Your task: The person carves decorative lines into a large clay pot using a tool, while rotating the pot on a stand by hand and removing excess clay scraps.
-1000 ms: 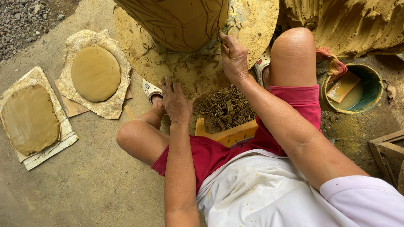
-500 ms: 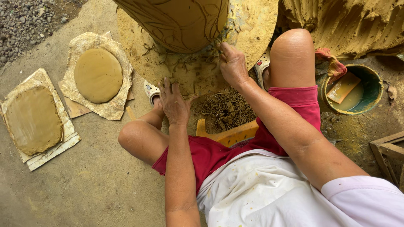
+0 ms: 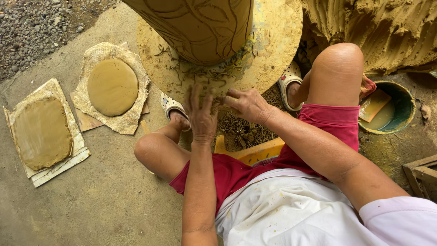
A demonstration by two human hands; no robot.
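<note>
Both hands are down at the near edge of the round turntable [image 3: 273, 54], right where the clay shavings [image 3: 205, 73] pile up under the big carved clay pot [image 3: 195, 27]. Left hand [image 3: 200, 116] lies flat, fingers spread wide over the rim, holding nothing. Right hand [image 3: 248, 105] sits just beside it, fingers loosely curled toward the scraps; can't tell if it's pinching any. More trimmings [image 3: 241, 132] lie on the floor above a yellow stool [image 3: 248, 152]. Two clay slabs [image 3: 113, 86] on paper sit off to the left, and a green bucket [image 3: 405, 107] to the right.
</note>
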